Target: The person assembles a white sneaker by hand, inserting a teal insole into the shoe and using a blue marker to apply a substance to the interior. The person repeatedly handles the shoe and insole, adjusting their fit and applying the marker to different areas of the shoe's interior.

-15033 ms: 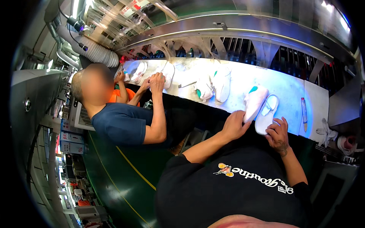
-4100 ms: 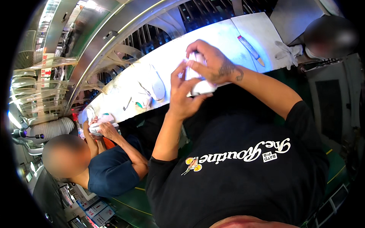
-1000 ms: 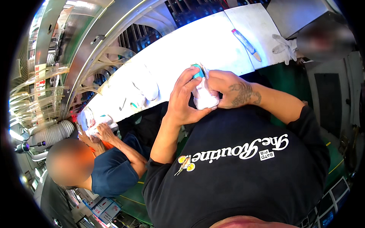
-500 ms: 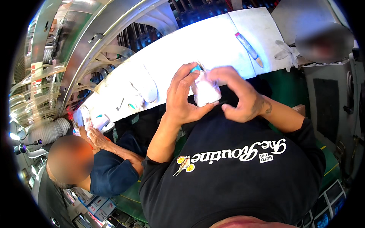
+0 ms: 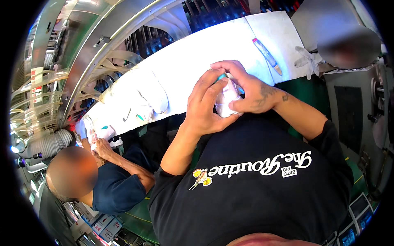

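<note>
My left hand (image 5: 202, 104) and my right hand (image 5: 256, 93) hold a white shoe (image 5: 227, 100) with a teal patch at its far end, just off the near edge of the white table (image 5: 197, 53). The left fingers curl over the far end, with the thumb under the near side. My right hand wraps the right side, its fingers over the far end and thumb pressed low on the shoe. Both hands hide much of it, and bright light washes out its detail.
A blue-wrapped tool with a pale tip (image 5: 266, 55) and a grey glove (image 5: 308, 61) lie on the right. More white pieces (image 5: 158, 100) lie left of my hands. A co-worker's hands (image 5: 102, 146) work at the left end. Clear tubes (image 5: 119, 61) run along the machine behind.
My right hand, blurred and half off the shoe before, has closed around its right side. The shoe has shifted slightly right and turned.
</note>
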{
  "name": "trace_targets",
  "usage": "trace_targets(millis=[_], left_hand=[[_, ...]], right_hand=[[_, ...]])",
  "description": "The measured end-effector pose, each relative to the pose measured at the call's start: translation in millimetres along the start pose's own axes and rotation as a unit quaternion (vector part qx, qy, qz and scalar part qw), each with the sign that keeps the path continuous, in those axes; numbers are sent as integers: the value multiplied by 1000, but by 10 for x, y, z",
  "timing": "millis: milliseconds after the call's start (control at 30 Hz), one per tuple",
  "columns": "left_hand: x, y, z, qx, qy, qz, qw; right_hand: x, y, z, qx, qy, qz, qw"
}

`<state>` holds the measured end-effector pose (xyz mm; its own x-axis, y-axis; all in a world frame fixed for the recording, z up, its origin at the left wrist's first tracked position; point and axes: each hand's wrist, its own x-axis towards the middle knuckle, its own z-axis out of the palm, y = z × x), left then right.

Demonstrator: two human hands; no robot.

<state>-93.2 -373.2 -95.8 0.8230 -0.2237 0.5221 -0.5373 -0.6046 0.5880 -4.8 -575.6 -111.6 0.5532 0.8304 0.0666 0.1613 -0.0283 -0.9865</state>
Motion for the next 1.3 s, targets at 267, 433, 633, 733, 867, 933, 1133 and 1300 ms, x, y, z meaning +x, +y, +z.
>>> trace_targets(millis=[267, 433, 633, 733, 867, 933, 1133, 1300], left_hand=[[-181, -52, -267, 7, -12, -30, 999], [-363, 133, -677, 145, -88, -108, 980], [-427, 236, -679, 189, -91, -187, 960], [-454, 255, -627, 207, -86, -216, 950], [-437, 244, -619, 208, -93, -206, 952], [-425, 247, -614, 204, -94, -202, 953], [-428, 236, -585, 218, -83, -201, 951], [-395, 224, -453, 209, -35, -178, 961]], right_hand=[[27, 15, 127, 30, 44, 28, 998], [-130, 263, 485, -49, 70, -119, 989], [71, 464, 848, -179, 186, -205, 944], [144, 486, 784, -163, 166, -204, 951], [280, 492, 619, -178, 86, -205, 959], [304, 502, 624, -181, 82, -207, 958], [107, 431, 778, -106, 178, -204, 957], [-30, 320, 927, -204, 209, -256, 921]])
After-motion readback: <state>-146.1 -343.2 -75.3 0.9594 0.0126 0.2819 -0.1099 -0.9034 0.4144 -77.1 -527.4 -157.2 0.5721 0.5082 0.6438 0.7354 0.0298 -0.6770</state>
